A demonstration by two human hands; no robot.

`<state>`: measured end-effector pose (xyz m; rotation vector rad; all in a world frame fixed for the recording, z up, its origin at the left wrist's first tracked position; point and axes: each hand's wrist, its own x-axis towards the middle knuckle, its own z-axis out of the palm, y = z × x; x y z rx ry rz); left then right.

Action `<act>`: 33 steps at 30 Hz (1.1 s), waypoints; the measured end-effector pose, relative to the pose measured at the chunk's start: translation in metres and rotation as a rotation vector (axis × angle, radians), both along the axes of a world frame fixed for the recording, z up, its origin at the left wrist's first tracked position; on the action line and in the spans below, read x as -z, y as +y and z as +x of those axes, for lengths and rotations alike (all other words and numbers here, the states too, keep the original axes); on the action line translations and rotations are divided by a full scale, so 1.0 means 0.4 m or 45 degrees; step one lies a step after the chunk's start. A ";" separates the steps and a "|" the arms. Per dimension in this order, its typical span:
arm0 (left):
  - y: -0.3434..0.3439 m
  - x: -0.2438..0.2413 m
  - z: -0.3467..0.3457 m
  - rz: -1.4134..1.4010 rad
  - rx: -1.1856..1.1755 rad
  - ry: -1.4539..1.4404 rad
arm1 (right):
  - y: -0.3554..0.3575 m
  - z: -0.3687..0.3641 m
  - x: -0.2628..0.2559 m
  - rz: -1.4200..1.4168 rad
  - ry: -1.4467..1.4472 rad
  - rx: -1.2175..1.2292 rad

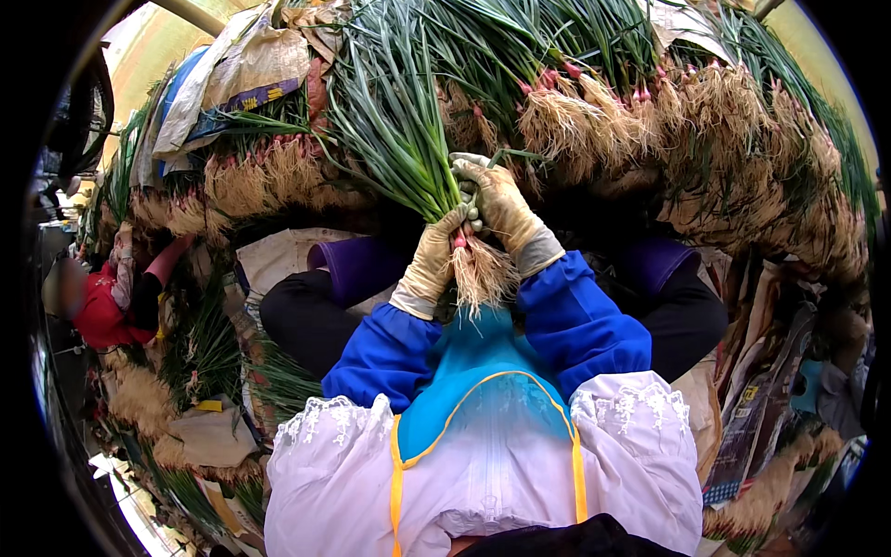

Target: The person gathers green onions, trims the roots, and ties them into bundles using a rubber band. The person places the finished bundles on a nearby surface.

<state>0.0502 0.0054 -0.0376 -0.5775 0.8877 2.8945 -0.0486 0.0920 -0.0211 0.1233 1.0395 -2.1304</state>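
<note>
A bunch of green-garlic-like plants (411,139) stands tilted in front of me, long green leaves pointing away and pink bulbs with pale roots (480,275) hanging towards my apron. My left hand (433,259), in a soiled pale glove, grips the stems just above the bulbs. On the other side, my gloved right hand (502,202) has its fingers curled against the same stems. A bent strip of green leaf (518,153) juts out by its knuckles; whether the fingers hold that strip is hard to tell.
A long heap of similar plants (585,115) lies across the front, roots towards me. Woven sacks (240,76) cover its left part. At the left, another person (111,299) in red reaches to the heap. More plants (202,355) and sacks (759,411) lie on both sides.
</note>
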 end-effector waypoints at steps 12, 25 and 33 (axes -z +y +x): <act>-0.032 -0.162 0.083 0.259 0.053 0.233 | 0.031 -0.108 0.088 0.260 0.468 -0.818; -0.143 -0.145 -0.223 -0.170 0.221 -0.033 | 0.068 -0.354 -0.114 2.065 1.827 -0.425; -0.085 0.001 -0.267 -0.216 0.095 -0.116 | 0.074 -0.259 -0.162 2.006 1.779 -0.096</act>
